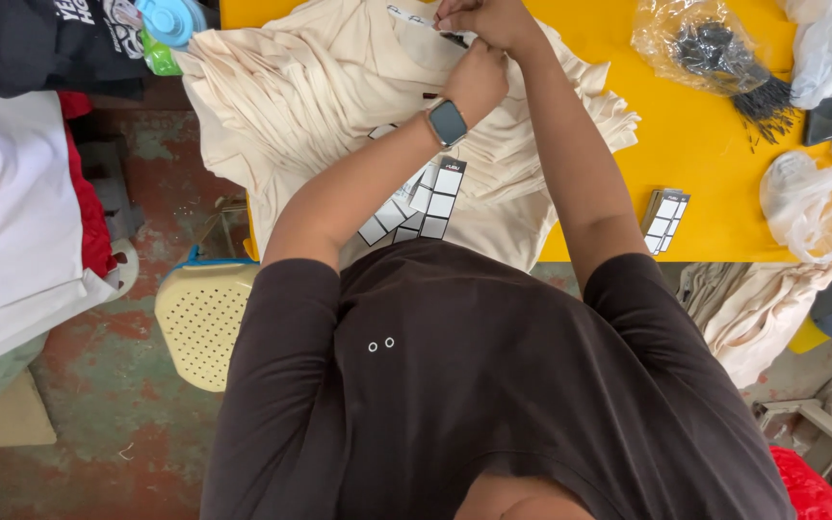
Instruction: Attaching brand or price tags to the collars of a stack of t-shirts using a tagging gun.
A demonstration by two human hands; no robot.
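A stack of cream T-shirts (320, 87) lies on a yellow table (705, 173). Both my hands meet at the collar of the top shirt, at the frame's upper edge. My left hand (479, 77), with a dark watch (447, 122) on its wrist, is closed on the shirt fabric by the collar. My right hand (479, 19) pinches a small white paper tag (406, 14) at the neckline. Loose black-and-white hang tags (426, 202) lie fanned on the shirts below my left forearm.
A small stack of the same tags (664, 220) sits on the table to the right. A clear bag of black fasteners (715, 53) and white plastic bags (811, 202) lie at far right. A cream perforated stool (202, 323) stands at left, beside piled clothes (12, 193).
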